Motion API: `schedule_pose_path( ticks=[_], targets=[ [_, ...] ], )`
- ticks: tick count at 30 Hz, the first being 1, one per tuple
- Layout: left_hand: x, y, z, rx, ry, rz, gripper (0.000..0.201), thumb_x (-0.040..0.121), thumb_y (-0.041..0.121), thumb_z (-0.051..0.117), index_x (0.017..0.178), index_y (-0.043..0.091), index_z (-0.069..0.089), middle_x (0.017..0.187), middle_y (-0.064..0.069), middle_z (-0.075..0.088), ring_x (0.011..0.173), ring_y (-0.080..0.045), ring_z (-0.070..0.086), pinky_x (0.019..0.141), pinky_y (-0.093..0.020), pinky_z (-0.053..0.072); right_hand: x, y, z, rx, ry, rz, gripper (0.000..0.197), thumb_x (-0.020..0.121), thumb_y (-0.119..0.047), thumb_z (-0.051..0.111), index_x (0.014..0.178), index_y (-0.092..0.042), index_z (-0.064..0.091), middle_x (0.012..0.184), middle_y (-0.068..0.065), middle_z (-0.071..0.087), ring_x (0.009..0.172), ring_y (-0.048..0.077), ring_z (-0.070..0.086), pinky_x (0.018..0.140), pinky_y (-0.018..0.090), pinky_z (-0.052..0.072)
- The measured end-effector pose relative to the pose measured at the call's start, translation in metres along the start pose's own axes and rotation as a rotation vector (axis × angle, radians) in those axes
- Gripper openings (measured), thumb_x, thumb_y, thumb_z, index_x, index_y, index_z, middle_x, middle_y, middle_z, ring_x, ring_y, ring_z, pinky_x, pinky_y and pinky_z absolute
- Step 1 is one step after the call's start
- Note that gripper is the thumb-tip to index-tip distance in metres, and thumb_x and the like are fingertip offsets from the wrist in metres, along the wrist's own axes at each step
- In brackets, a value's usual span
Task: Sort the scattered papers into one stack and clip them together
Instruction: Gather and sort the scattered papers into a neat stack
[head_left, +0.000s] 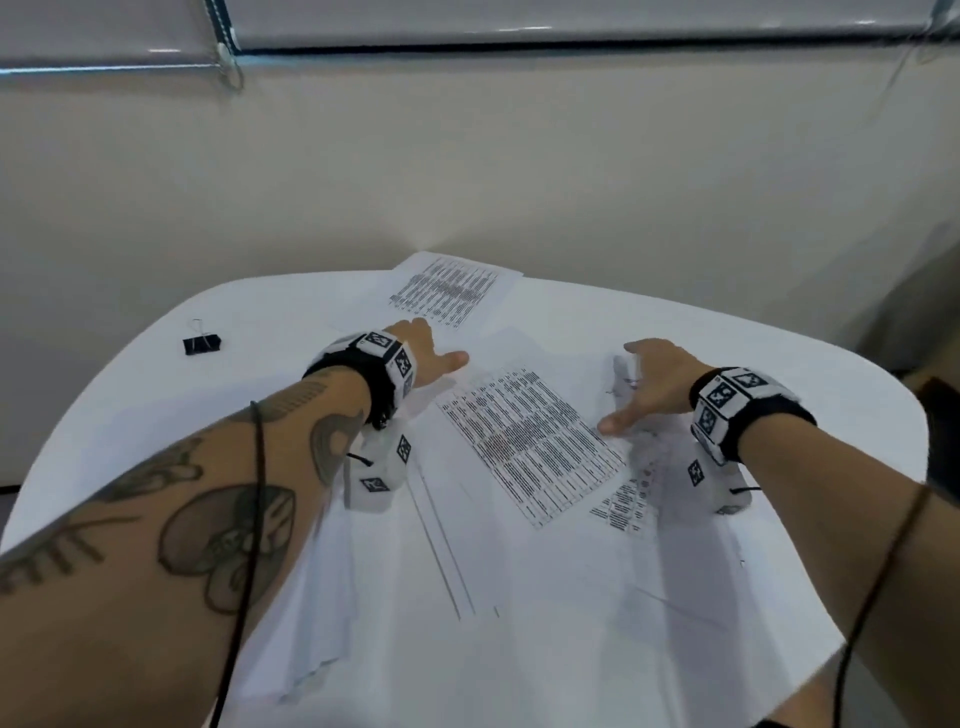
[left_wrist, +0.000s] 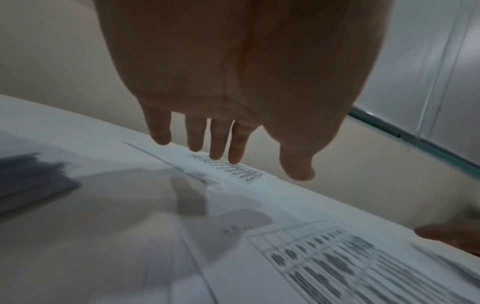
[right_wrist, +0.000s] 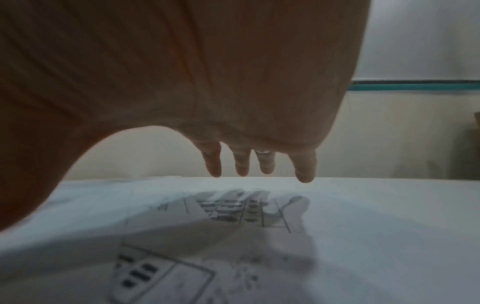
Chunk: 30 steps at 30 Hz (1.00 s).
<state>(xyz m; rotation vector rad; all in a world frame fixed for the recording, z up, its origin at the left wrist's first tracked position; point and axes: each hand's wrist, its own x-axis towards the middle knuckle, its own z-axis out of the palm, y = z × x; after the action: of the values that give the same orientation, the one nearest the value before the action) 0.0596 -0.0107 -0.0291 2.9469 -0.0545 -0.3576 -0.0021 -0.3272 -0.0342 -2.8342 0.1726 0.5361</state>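
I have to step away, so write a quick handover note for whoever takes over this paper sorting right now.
Left hand: open, above the papers, holding nothing.
Right hand: open, also above them, empty.
Printed sheets lie scattered and overlapping across the white table; one far sheet sits apart at the back edge.
Binder clip: on the table at far left, unused.
Done: nothing stacked yet.
Left: gather all the sheets, square them, clip.
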Motion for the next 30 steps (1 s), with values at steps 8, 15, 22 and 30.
schedule_pose_path(
  ticks=[8,15,22,30],
  targets=[
    [0.002,0.009,0.014,0.303,-0.152,0.147,0.148,0.046,0.108,0.048,0.160,0.018,0.021,0.161,-0.012,0.028,0.145,-0.037,0.033,0.115,-0.057,0.036,0.027,-0.011,-0.007,-0.162,-0.044,0.061,0.126,0.037,-0.061,0.100,0.138,-0.018,0.038,0.134,0.007,0.056,0.122,0.033,0.055,0.101,0.053,0.051],
    [-0.044,-0.002,0.031,0.226,-0.147,0.170,0.161,0.017,0.107,0.055,0.155,0.030,0.026,0.150,-0.007,0.034,0.137,-0.032,0.038,0.104,-0.052,0.042,0.010,-0.015,-0.008,-0.185,-0.044,0.002,0.134,0.034,-0.054,0.102,0.145,-0.024,0.034,0.139,0.005,0.048,0.123,0.033,0.055,0.097,0.047,0.052],
    [-0.081,0.012,0.041,0.085,-0.098,0.237,0.140,0.045,0.088,0.076,0.157,0.038,0.008,0.160,-0.007,0.031,0.142,-0.031,0.042,0.112,-0.052,0.043,-0.009,0.007,0.007,-0.033,0.019,0.021,0.084,0.030,-0.058,0.101,0.089,-0.012,0.062,0.087,0.003,0.068,0.082,0.024,0.067,0.074,0.032,0.055],
    [-0.089,-0.006,0.033,-0.133,-0.006,0.073,0.120,0.074,0.073,0.074,0.163,0.020,0.013,0.162,-0.011,0.034,0.145,-0.032,0.041,0.116,-0.047,0.038,-0.036,0.033,-0.005,0.159,0.203,-0.053,0.029,0.071,-0.020,0.091,0.088,0.000,0.077,0.081,0.018,0.073,0.070,0.024,0.061,0.063,0.029,0.045]
  ],
)
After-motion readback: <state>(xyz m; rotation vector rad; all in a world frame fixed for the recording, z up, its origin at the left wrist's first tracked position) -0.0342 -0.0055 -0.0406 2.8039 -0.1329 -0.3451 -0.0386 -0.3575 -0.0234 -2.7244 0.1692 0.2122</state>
